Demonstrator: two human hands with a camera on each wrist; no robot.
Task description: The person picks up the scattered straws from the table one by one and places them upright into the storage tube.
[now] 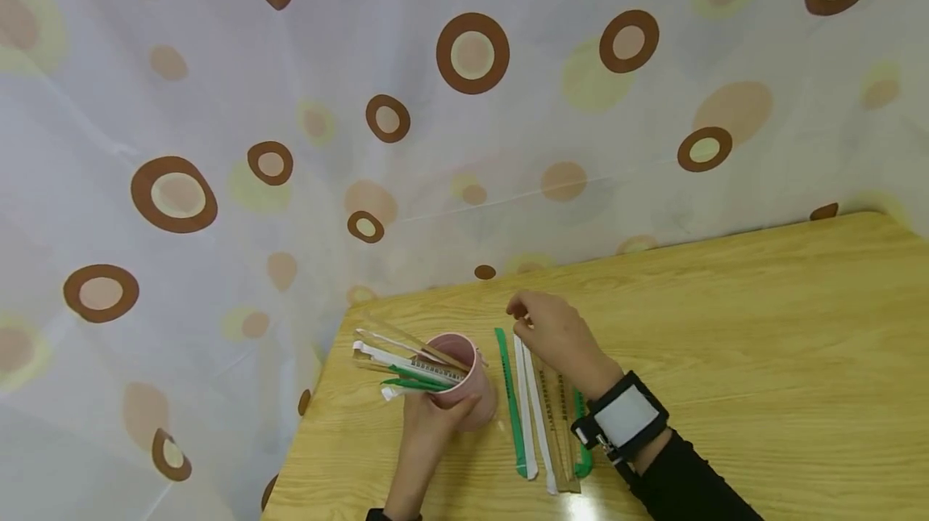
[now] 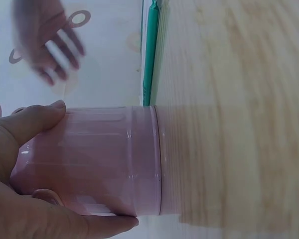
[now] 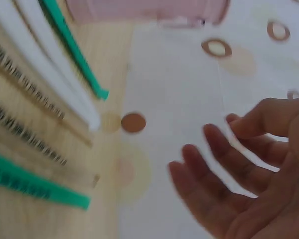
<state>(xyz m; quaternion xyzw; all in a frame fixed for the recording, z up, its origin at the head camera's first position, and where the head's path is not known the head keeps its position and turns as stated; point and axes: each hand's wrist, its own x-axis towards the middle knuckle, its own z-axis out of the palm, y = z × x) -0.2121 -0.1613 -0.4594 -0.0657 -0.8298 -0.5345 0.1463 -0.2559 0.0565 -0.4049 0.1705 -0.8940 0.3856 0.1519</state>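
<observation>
My left hand [image 1: 433,424] grips a pink cup [image 2: 94,159] with a small handle, thumb and fingers around its side. The cup is upright on the table, and several wrapped straws [image 1: 406,364] in white, green and brown lean out of it to the left. My right hand [image 1: 555,331], fingers loosely bent with nothing between them, hovers over the far ends of a row of wrapped straws on the table. That row has a green straw [image 3: 72,47] nearest the cup, white straws [image 3: 45,55], clear-brown printed straws [image 3: 30,129] and another green straw [image 3: 40,181].
The wooden table [image 1: 762,360] reaches far to the right. A patterned curtain [image 1: 537,126] hangs behind the table and along its left side. A strapped wrist device [image 1: 622,420] sits on the right wrist above a dark sleeve [image 1: 689,481].
</observation>
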